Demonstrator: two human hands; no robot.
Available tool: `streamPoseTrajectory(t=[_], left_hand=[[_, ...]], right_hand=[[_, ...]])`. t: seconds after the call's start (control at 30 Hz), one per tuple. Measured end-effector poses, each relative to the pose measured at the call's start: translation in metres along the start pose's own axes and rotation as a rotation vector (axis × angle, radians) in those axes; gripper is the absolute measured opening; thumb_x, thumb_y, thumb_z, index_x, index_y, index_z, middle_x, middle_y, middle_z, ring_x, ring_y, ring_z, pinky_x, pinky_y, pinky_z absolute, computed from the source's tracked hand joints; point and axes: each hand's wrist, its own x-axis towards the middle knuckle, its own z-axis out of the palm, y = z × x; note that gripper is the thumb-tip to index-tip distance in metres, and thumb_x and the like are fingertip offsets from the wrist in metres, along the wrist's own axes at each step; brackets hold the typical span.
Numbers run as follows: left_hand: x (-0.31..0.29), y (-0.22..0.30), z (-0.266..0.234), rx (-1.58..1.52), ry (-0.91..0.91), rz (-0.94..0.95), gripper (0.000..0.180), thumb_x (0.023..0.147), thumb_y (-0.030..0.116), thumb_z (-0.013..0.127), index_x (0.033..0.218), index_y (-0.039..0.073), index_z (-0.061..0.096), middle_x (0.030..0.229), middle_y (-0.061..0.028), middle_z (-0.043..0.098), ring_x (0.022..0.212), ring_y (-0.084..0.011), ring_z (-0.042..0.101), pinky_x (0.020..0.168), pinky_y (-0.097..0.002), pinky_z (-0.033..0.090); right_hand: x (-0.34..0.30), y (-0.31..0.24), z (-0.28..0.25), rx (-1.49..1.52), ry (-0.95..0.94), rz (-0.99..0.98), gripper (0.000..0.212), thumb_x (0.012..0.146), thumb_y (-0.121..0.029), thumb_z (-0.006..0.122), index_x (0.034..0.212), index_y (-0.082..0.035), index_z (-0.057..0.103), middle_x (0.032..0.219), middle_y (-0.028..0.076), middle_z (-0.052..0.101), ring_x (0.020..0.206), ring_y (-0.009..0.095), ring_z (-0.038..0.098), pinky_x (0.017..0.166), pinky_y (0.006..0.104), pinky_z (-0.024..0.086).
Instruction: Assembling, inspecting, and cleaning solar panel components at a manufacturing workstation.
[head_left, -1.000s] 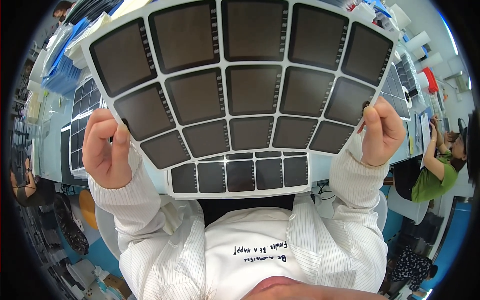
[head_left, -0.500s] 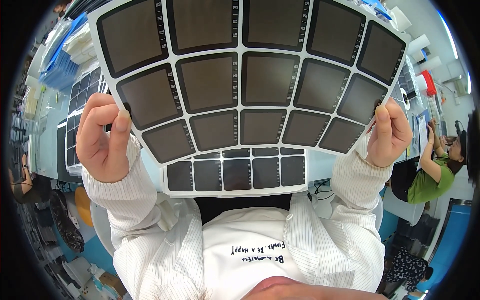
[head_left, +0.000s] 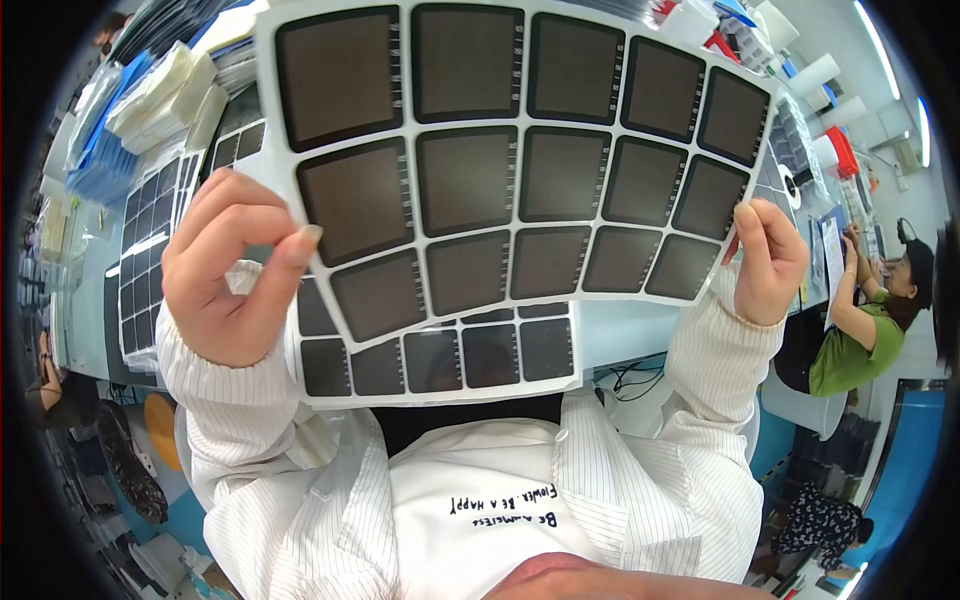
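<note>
A large white sheet (head_left: pixel 566 175) with rows of dark rounded squares hangs bowed in the air before me. Small marks run down one side of each square. My left hand (head_left: pixel 235 265) pinches its left edge between thumb and fingers. At the right edge, my right hand (head_left: pixel 768 262) grips the sheet the same way, its fingertips partly hidden behind it. Below the raised sheet lies a stack of similar sheets (head_left: pixel 433 362) on the table, partly covered by it in view.
More dark-squared sheets (head_left: pixel 152 262) lie at the left, near blue packets (head_left: pixel 108 150) and pale bundles (head_left: pixel 165 100). A red box (head_left: pixel 842 152) stands at the far right. A co-worker in green (head_left: pixel 860 340) sits on the right, holding a white paper. Cables (head_left: pixel 638 375) hang by the table's near edge.
The raised sheet has turned slightly and its left end has shifted right and down in view, with my left hand following. My right hand has moved slightly left. Both hands keep their pinch.
</note>
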Motion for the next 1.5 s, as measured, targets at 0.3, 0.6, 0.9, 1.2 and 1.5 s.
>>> streamPoseTrajectory(t=[0.3, 0.6, 0.9, 1.2, 1.5], left_hand=[[0.072, 0.010, 0.094, -0.216, -0.172, -0.181, 0.018, 0.078, 0.011, 0.067, 0.067, -0.001, 0.061, 0.059, -0.0045, 0.057, 0.055, -0.0117, 0.049, 0.052, -0.0237, 0.038], [0.140, 0.020, 0.225, -0.566, -0.254, -0.511, 0.029, 0.077, 0.029, 0.067, 0.079, 0.001, 0.070, 0.066, -0.0064, 0.062, 0.060, -0.0150, 0.056, 0.060, -0.0301, 0.045], [0.135, 0.014, 0.268, -0.490, -0.367, -0.641, 0.029, 0.076, 0.031, 0.065, 0.080, 0.002, 0.071, 0.072, -0.0100, 0.066, 0.067, -0.0186, 0.061, 0.067, -0.0312, 0.048], [0.126, 0.013, 0.236, -0.384, -0.440, -0.631, 0.036, 0.083, 0.036, 0.065, 0.075, 0.001, 0.067, 0.064, -0.0014, 0.058, 0.061, -0.0095, 0.049, 0.056, -0.0238, 0.038], [0.061, 0.000, 0.184, -0.154, -0.560, 0.195, 0.009, 0.076, 0.013, 0.068, 0.082, 0.007, 0.064, 0.086, -0.0065, 0.060, 0.087, -0.0247, 0.057, 0.074, -0.0349, 0.047]], right_hand=[[0.029, 0.043, -0.090, -0.151, 0.145, 0.072, 0.016, 0.089, -0.015, 0.060, 0.092, -0.001, 0.065, 0.067, -0.006, 0.052, 0.057, 0.002, 0.041, 0.051, 0.0170, 0.029], [0.104, 0.094, -0.214, -0.302, 0.045, 0.284, 0.025, 0.090, -0.021, 0.059, 0.095, 0.002, 0.066, 0.080, -0.003, 0.061, 0.074, 0.003, 0.052, 0.065, 0.0165, 0.039], [0.115, 0.152, -0.214, -0.603, 0.054, 0.234, 0.032, 0.081, -0.031, 0.066, 0.084, 0.001, 0.069, 0.067, 0.002, 0.062, 0.062, 0.007, 0.054, 0.059, 0.0221, 0.042], [0.117, 0.154, -0.210, -0.506, 0.051, 0.236, 0.030, 0.082, -0.029, 0.066, 0.086, 0.000, 0.070, 0.069, 0.002, 0.064, 0.061, 0.008, 0.055, 0.058, 0.0223, 0.043], [0.116, 0.157, -0.208, -0.484, 0.044, 0.256, 0.031, 0.086, -0.030, 0.063, 0.087, 0.000, 0.068, 0.073, -0.003, 0.062, 0.065, 0.004, 0.052, 0.060, 0.0182, 0.041]])
